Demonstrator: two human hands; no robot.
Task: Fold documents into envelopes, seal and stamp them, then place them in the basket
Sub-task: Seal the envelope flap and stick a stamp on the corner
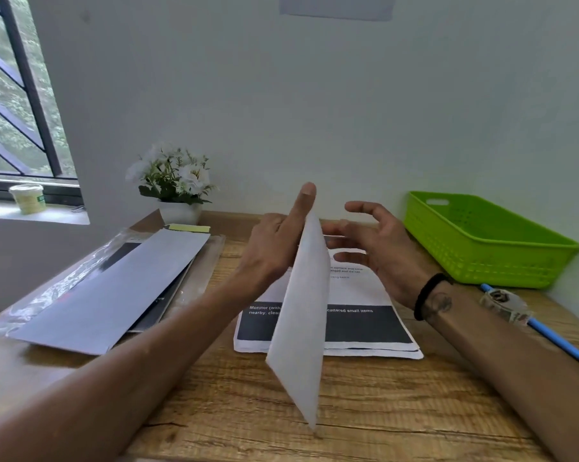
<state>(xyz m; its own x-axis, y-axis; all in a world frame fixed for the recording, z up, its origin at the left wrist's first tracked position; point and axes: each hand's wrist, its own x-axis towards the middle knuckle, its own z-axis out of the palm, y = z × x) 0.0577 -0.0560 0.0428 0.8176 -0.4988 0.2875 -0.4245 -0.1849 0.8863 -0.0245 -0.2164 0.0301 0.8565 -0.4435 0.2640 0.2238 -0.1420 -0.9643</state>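
Fingers [306,198] of left hand [275,241] extended upward along the far edge of a white folded sheet [303,315], thumb side hidden behind the paper; grip not fully visible, though evidently holding the sheet upright on edge. Fingers of right hand [374,241] spread apart and loosely curled, close beside the sheet, touching nothing that can be made out.

Step in hand, by judgement: still the folding, or readying the folded document for its envelope. No sealing or stamping done on this piece.

Largest first:
- Wooden worktop [364,405] under everything.
- Grey envelope [115,288] lying flat at left on a dark stack in clear wrap.
- Green basket [481,241] at far right, nothing visible inside.
- Printed documents [364,321] stacked flat beneath the raised sheet.
- Tape roll [501,300] and blue pen [561,341] at right, near the basket.

Next move likely calls for: right hand closing on the sheet to press the crease, then a reach left for the envelope.
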